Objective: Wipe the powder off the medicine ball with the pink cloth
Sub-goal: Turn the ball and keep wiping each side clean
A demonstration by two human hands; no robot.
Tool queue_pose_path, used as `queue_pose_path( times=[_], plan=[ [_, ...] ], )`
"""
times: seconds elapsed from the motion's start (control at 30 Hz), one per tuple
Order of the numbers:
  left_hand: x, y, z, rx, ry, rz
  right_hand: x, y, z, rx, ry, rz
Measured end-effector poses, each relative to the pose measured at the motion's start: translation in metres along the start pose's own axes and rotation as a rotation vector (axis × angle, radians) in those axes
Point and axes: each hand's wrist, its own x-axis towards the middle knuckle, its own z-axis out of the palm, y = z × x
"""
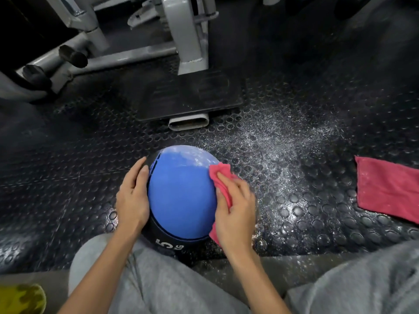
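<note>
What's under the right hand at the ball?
The pink cloth, bunched between the right hand and the medicine ball. The ball surface beneath the cloth is covered and cannot be seen.

pink cloth (221,176): mostly hidden under right hand (235,207) | medicine ball (181,196): near underside hidden behind grey trouser knee (136,279); blue side print unreadable beside left hand (132,196) | second pink cloth (385,189): cut by right picture edge | yellow-green object (20,298): cut off, unidentifiable | machine frame (181,30): top cut off
</note>
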Motion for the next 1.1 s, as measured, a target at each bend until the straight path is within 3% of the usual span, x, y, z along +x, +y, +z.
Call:
queue_pose_path(
  times=[0.07, 0.23, 0.3, 0.4, 0.47, 0.53, 0.63, 0.7, 0.77, 0.87, 1.0, 1.1],
  plan=[
    [-0.002, 0.0, 0.001, -0.002, 0.008, -0.005, 0.006, 0.008, 0.003, 0.027, -0.004, 0.04],
    [-0.001, 0.0, 0.001, -0.001, 0.01, 0.004, 0.036, 0.033, 0.004, 0.105, -0.162, 0.613],
    [-0.004, 0.001, 0.003, 0.008, 0.016, 0.016, 0.039, 0.023, 0.0, 0.013, -0.162, 0.531],
    [-0.005, 0.001, 0.003, 0.011, 0.035, 0.017, 0.024, -0.011, -0.004, -0.034, -0.098, 0.142],
    [-0.006, -0.001, 0.002, 0.004, 0.029, 0.02, 0.011, -0.015, 0.001, -0.061, -0.078, 0.003],
    [-0.01, -0.002, 0.001, -0.004, 0.031, 0.021, 0.01, 0.003, 0.006, -0.053, -0.054, 0.072],
    [-0.011, 0.0, 0.002, 0.0, 0.038, 0.029, 0.025, 0.031, 0.002, 0.017, -0.116, 0.423],
    [-0.013, 0.001, 0.004, 0.013, 0.029, 0.048, 0.024, 0.033, -0.004, 0.008, -0.153, 0.505],
    [-0.014, 0.003, 0.005, 0.025, 0.026, 0.066, 0.014, 0.016, -0.008, -0.048, -0.067, 0.342],
    [-0.018, 0.004, 0.006, 0.033, 0.049, 0.091, 0.002, -0.026, -0.003, -0.184, 0.021, -0.052],
    [-0.024, 0.003, 0.008, 0.075, 0.057, 0.1, 0.024, -0.063, 0.025, -0.482, -0.115, -0.403],
    [-0.022, 0.001, 0.006, 0.05, 0.044, 0.105, 0.033, -0.061, 0.025, -0.431, -0.23, -0.487]
  ],
)
